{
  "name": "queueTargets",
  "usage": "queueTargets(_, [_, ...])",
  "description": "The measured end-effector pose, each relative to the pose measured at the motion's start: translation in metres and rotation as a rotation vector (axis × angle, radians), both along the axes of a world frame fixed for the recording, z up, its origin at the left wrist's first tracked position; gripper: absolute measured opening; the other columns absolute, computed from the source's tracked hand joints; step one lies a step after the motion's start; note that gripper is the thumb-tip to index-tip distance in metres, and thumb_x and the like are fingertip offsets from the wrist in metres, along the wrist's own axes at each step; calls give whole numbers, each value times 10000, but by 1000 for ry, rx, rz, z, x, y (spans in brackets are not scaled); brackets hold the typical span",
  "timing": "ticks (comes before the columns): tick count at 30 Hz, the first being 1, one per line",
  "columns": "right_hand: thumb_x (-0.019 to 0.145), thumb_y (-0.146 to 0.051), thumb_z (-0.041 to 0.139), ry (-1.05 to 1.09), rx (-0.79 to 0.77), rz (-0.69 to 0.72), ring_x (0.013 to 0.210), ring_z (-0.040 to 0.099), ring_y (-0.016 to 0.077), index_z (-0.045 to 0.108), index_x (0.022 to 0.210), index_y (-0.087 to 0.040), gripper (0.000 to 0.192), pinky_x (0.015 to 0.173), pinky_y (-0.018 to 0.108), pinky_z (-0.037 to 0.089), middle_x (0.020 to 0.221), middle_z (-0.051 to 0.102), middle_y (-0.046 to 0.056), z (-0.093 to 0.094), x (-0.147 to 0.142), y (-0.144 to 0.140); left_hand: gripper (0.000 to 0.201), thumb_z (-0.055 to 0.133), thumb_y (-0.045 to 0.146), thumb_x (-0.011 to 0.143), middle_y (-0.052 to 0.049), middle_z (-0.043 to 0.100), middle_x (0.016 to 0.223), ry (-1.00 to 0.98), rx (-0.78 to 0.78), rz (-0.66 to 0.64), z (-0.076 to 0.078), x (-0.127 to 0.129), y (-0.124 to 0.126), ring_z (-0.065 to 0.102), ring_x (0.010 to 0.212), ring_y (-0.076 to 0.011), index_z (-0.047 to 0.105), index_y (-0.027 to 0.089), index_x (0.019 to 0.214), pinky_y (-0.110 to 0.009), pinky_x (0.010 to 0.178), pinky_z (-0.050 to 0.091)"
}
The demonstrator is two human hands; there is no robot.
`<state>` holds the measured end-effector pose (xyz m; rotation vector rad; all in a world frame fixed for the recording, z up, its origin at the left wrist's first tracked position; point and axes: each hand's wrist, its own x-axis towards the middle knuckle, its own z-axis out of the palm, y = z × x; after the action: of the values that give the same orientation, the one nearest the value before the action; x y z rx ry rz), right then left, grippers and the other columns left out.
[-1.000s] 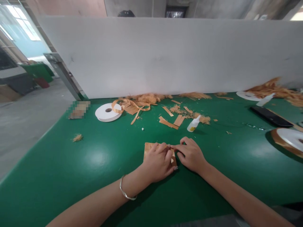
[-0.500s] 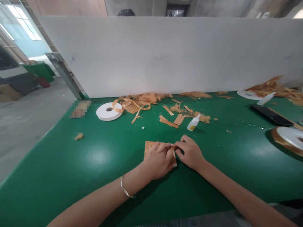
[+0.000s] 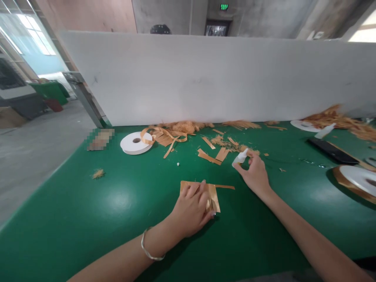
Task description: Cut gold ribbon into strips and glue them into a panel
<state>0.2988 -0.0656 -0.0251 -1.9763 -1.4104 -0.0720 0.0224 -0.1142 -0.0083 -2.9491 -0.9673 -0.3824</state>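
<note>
My left hand [image 3: 192,205] lies with fingers stretched over a small square of golden-tan ribbon strips [image 3: 215,197], pressing it on the green table. A narrow ribbon strip [image 3: 225,187] sticks out to the right from the square's upper edge. Much of the square is hidden under the palm. Farther right, my right hand [image 3: 256,172] has its thumb and fingers around a small white glue bottle [image 3: 240,157] with a pointed nozzle. The bottle leans to the right, close to the table top.
Cut ribbon pieces [image 3: 208,156] and frayed fibres [image 3: 185,127] lie toward the white partition [image 3: 199,78]. A white ribbon reel [image 3: 129,148] is at the left. On the right are another reel [image 3: 360,176], a black phone-like slab [image 3: 333,150] and a second white bottle [image 3: 325,131].
My right hand has left the ribbon square, moved up and right, and taken hold of the glue bottle. The narrow strip now shows. My left hand stays on the square, its fingers straighter.
</note>
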Motion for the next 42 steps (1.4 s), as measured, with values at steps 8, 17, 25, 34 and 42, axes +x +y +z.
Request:
queueTargets(8, [741,-600,437,104,-107,114,513,516,180,508,608,-194,433,493,273,323,546,557,40,20,-19,10,448,355,469,914,-153,420,1392,-40,-118,100,4,-26,-9,368,1247,-313,492,141,1188,-481,949,334])
queueTargets(17, [745,-464,529,-76,7,581,413,463,126,468,587,-210,306,438,237,304,460,507,-10,32,-97,-7,477,348,473,913,-166,428,1383,-29,-106,90,2,-24,-7,393,1211,-322,481,118,1203,-488,933,338])
queueTargets(25, [747,-417,516,-219,88,560,388,377,107,407,522,-215,321,424,239,241,431,419,-25,26,-94,-5,421,359,468,909,-167,454,1353,-32,-104,81,1,-24,-7,390,1207,-314,517,126,1097,-473,924,335])
queueTargets(34, [736,-418,520,-180,93,523,383,394,114,383,516,-219,327,418,240,254,420,426,-21,22,-90,-8,489,341,514,903,-145,396,1409,-23,-138,41,3,-24,-6,380,1215,-323,493,133,1170,-481,941,306])
queueTargets(42, [732,-425,519,-165,69,524,385,420,121,436,548,-217,290,424,238,274,424,447,-26,20,-91,-6,594,361,597,865,-105,475,1360,-40,-153,-126,4,-23,-4,400,1192,-298,443,162,1261,-480,992,252])
